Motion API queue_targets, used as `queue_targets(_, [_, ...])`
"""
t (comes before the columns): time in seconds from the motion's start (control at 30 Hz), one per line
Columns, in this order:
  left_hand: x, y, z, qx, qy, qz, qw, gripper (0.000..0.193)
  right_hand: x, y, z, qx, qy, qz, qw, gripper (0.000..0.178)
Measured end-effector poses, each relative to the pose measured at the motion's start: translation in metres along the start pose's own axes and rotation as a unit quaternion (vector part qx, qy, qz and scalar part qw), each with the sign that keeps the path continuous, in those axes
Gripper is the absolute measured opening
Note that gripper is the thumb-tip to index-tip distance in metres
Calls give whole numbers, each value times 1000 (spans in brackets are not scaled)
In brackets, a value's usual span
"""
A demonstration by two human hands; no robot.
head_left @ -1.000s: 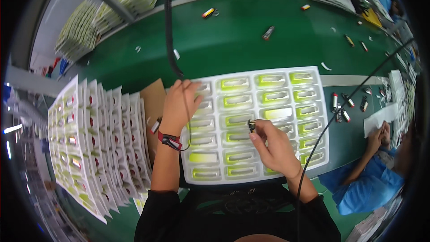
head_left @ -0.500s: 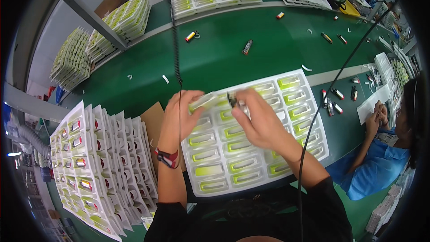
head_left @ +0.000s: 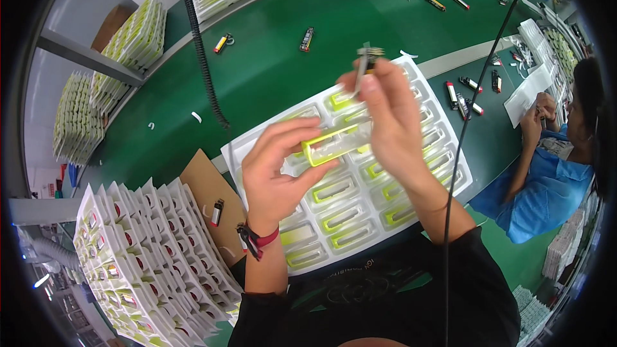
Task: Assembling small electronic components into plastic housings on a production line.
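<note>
My left hand (head_left: 273, 170) pinches a clear plastic casing with a lime-green edge (head_left: 315, 153) between thumb and fingers, tilted above the tray. My right hand (head_left: 400, 132) is raised to the right of it, gripping a small dark electronic assembly (head_left: 369, 59) with a pale strip; motion blurs its details. Part of the casing's far end is hidden behind my right hand. Beneath both hands lies a white compartment tray (head_left: 254, 133), its pockets holding similar lime-green and clear casings.
A leaning stack of filled white trays (head_left: 138, 263) stands at left, beside brown cardboard (head_left: 209, 183) with one dark assembly (head_left: 217, 212). Loose battery assemblies (head_left: 306, 39) lie on the green bench (head_left: 270, 80). A coiled cable (head_left: 199, 45) hangs ahead. A person in blue (head_left: 546, 180) works at right.
My left hand has lifted the casing off the tray and tilted it. My right hand has risen with the dark assembly, away from the tray's pockets. The head view has shifted.
</note>
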State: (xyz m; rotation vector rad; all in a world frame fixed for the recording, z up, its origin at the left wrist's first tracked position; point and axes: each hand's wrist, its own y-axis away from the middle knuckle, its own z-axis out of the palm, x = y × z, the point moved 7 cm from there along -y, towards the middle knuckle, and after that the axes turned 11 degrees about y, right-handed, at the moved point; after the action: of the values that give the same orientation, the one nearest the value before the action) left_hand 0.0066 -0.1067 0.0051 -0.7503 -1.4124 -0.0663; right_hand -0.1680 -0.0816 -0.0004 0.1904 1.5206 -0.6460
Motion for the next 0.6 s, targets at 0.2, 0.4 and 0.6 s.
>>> queue_targets(0.2, [-18,3,-6,26,202,-68,977,48,-65,14,-11,-173,355,-275,877,36])
queue_targets(0.4, [-26,9,2,22,171,-71,983,48,-63,24,-2,-218,402,-344,820,39])
queue_targets(0.6, [-29,10,6,17,149,-84,985,46,-62,25,-1,-227,454,-330,796,33])
